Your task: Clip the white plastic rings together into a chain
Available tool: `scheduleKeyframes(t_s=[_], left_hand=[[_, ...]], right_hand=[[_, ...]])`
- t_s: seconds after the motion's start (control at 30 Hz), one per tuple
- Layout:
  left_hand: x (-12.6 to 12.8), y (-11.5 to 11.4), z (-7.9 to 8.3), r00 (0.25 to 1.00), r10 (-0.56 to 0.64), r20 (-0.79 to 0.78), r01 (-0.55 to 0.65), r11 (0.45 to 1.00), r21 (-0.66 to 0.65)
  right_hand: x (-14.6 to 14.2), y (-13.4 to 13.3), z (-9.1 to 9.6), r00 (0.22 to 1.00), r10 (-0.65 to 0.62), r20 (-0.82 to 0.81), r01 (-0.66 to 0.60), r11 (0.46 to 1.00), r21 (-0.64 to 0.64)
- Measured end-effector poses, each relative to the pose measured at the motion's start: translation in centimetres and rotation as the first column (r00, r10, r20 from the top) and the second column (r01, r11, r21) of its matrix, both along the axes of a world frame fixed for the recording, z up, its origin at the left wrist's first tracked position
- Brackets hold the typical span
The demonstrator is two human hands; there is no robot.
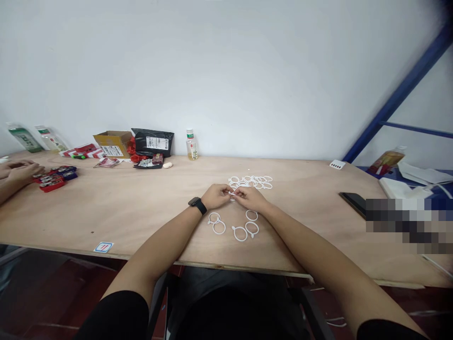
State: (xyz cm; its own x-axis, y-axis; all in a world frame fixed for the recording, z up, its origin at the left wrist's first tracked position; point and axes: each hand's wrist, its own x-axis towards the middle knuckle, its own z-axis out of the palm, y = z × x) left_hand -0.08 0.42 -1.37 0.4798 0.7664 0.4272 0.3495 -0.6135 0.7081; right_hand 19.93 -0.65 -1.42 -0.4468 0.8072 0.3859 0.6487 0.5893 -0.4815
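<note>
My left hand [216, 196] and my right hand [251, 198] meet over the middle of the table. Pinched between the fingertips of both is a white plastic ring [232, 193], mostly hidden by the fingers. Just beyond them lies a loose pile of similar white rings [260, 184], each with a small tab. Nearer to me, two overlapping rings [219, 227] rest to the left. To the right, under my forearm's inner side, lie a few more rings [240, 234]. A black watch sits on my left wrist.
At the far left, another person's hands [21, 170] are beside red and blue items [58, 177]. Along the wall stand a cardboard box [112, 144], a black parcel bag [154, 142] and a bottle [191, 145]. A dark phone [352, 203] lies right, near a blue metal frame [396, 97].
</note>
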Motion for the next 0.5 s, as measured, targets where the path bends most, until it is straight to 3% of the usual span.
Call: scheduleKeyframes(t_s=[0.5], left_hand=[[0.10,-0.16,0.40,0.998,0.061,-0.021,-0.060,0.997,0.052]], right_hand=[[-0.35,-0.25,0.27,1.000,0.011,-0.013,-0.011,1.000,-0.001]])
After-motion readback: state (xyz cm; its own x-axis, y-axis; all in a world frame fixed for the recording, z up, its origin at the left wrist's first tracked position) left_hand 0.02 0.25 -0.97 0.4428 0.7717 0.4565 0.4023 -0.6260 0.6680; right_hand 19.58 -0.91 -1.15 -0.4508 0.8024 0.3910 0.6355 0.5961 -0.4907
